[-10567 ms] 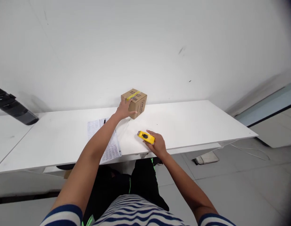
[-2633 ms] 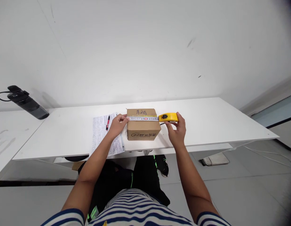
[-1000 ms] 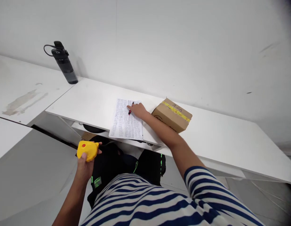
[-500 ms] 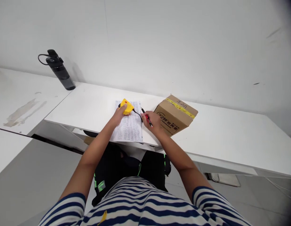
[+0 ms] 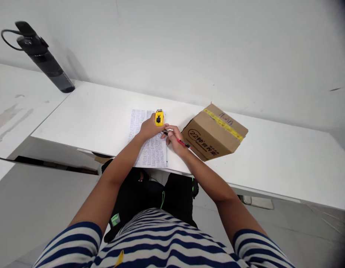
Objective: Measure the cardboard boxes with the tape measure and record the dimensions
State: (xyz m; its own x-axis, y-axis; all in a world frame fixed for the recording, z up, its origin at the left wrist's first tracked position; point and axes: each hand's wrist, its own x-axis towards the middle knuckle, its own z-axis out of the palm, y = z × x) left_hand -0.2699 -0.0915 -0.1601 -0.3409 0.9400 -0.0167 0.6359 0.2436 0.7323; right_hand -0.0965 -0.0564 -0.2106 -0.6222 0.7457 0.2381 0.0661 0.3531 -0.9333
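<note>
A sheet of paper covered in handwriting (image 5: 144, 139) lies on the white table (image 5: 272, 160). My left hand (image 5: 149, 128) rests on the sheet and is closed round a yellow tape measure (image 5: 159, 117). Just to its right, my right hand (image 5: 174, 137) grips a red and black pen (image 5: 181, 142) with its tip down on the paper. A brown cardboard box (image 5: 214, 132) with yellow tape across its top sits turned at an angle right beside my right hand.
A black water bottle (image 5: 42, 57) stands against the wall at the far left, on the adjoining stained table (image 5: 13, 111). A black bag (image 5: 150, 193) lies under the table by my knees. Grey floor stretches to the right.
My left hand carried the tape measure from beside my knee up onto the paper. My right hand picked the pen off the sheet and now holds it to the paper.
</note>
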